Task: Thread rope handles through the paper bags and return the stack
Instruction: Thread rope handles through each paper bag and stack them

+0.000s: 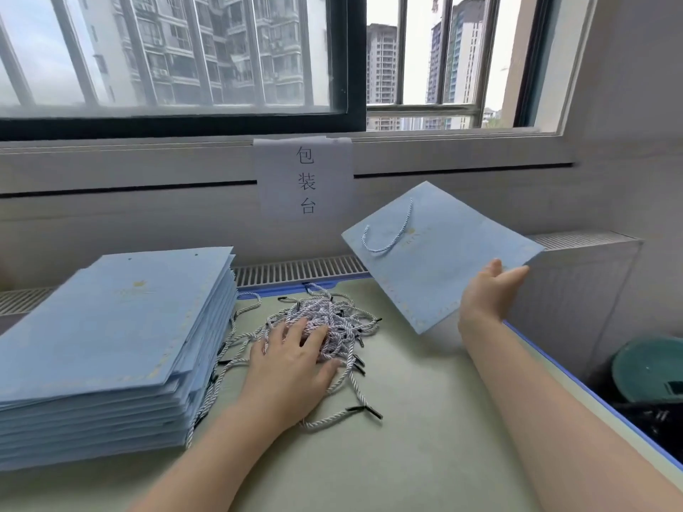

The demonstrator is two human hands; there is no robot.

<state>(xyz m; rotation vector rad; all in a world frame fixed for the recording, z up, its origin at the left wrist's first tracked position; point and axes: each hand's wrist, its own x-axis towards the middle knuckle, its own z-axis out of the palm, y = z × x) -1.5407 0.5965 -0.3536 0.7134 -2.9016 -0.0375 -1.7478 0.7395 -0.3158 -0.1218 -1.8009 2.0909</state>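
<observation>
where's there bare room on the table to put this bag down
Bare mat lies between the two forearms, near the front edge, and right of the rope pile up to the blue table edge. Crowded: the bag stack fills the left, and ropes spread under the left hand.

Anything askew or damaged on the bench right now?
No damage shows. The rope handles lie in a tangled heap under the left hand. The stack of bags is fanned, edges uneven. The right hand holds one threaded bag tilted in the air.

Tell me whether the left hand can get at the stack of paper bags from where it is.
Probably yes: the left hand rests on the rope pile right beside the stack of paper bags, with nothing between them.
</observation>
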